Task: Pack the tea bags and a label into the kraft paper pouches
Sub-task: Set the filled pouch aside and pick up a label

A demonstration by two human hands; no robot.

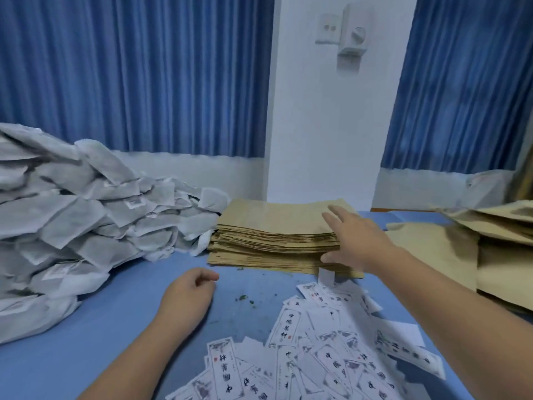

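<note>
Lying stacked at twelve o'clock, tan kraft pouches (271, 241) touch the right hand (360, 241), fingers (334, 223) spread; the left hand (187, 293) rests loosely curled.

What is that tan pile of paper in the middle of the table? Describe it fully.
A thick, flat stack of kraft paper pouches, tan and matte, edges slightly uneven, lying on the blue table. The heap of white tea bags presses against its left side, and the spread fingers of the right hand touch its right edge.
</note>
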